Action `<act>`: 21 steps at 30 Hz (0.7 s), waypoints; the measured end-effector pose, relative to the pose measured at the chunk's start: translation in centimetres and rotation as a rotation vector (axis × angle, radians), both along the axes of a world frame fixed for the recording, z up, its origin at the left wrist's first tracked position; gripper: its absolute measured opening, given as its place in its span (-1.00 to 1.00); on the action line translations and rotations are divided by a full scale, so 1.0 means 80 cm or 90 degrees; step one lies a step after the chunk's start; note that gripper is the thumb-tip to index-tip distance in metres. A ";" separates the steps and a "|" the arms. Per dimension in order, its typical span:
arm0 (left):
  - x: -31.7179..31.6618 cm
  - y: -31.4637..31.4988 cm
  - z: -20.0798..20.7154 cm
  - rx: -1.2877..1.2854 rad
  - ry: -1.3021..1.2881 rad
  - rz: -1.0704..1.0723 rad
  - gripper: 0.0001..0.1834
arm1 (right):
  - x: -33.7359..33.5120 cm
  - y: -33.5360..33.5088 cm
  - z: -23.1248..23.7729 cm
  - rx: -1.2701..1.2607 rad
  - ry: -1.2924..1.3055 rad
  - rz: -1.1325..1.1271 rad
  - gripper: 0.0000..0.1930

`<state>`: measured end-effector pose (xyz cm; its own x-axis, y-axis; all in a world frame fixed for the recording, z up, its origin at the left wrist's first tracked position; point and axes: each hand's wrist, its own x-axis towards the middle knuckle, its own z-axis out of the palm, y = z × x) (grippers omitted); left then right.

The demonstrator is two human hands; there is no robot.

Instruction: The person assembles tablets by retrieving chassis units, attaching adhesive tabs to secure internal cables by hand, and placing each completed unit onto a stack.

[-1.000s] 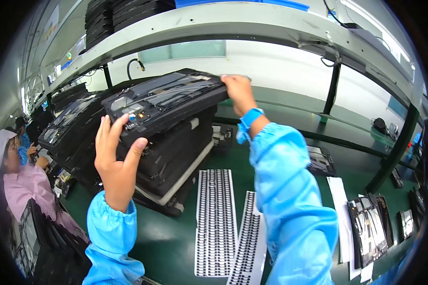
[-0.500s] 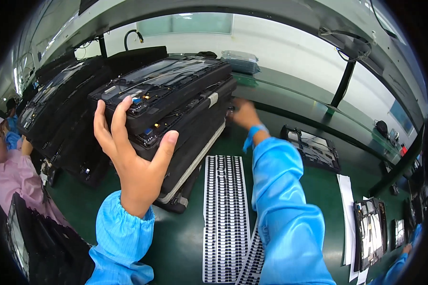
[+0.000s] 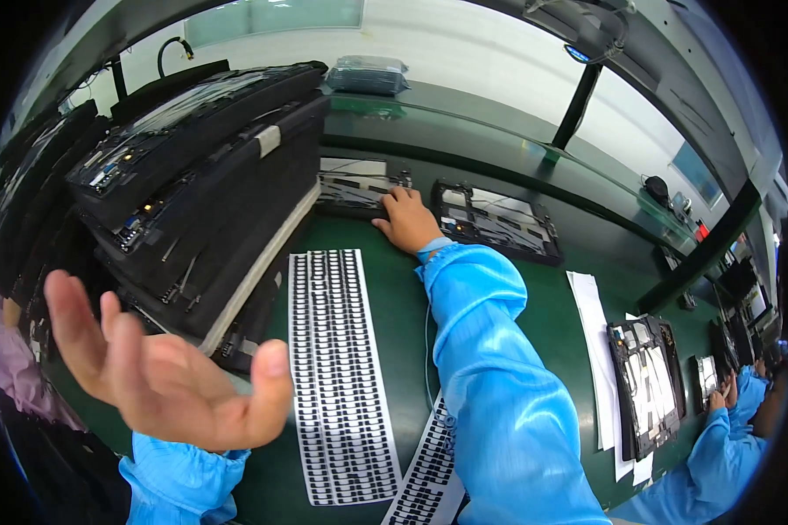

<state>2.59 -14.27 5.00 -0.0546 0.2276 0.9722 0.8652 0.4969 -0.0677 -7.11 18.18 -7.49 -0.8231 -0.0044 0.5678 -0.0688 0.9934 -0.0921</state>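
Note:
My left hand (image 3: 184, 376) is raised in front of the tall stack, palm turned up, fingers spread, with nothing in it. The stack is of black foam trays (image 3: 228, 192) holding open electronic devices; small boards and cables show along their edges. Behind the stack's right side lies a flat black device casing (image 3: 355, 185) with silver panels and cables, partly hidden by the stack. My right hand (image 3: 408, 220) grips its right end, fingers over the top and thumb at the near side. A similar open casing (image 3: 499, 217) lies just to the right.
White sheets of black labels (image 3: 337, 376) lie on the green table (image 3: 517, 350). White paper (image 3: 591, 350) and another open device (image 3: 643, 381) are at the right. A wrapped bundle (image 3: 368, 76) sits on the glass shelf. A co-worker in blue (image 3: 718, 455) works at far right, another in pink at left.
My left hand has come off the stack and moved down and left, palm turning up. The view has shifted right. My right hand, formerly blurred beside the stack, now shows on the casing.

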 end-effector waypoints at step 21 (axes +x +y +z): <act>-0.144 0.379 -0.125 -0.433 -0.741 -0.258 0.11 | 0.268 0.226 0.012 -0.212 0.020 -0.293 -0.61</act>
<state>-8.90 16.06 -5.04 -0.5587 0.8219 0.1109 0.6647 0.3638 0.6525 14.32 36.28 -6.53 -0.6808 0.5340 0.5014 0.3563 0.8395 -0.4103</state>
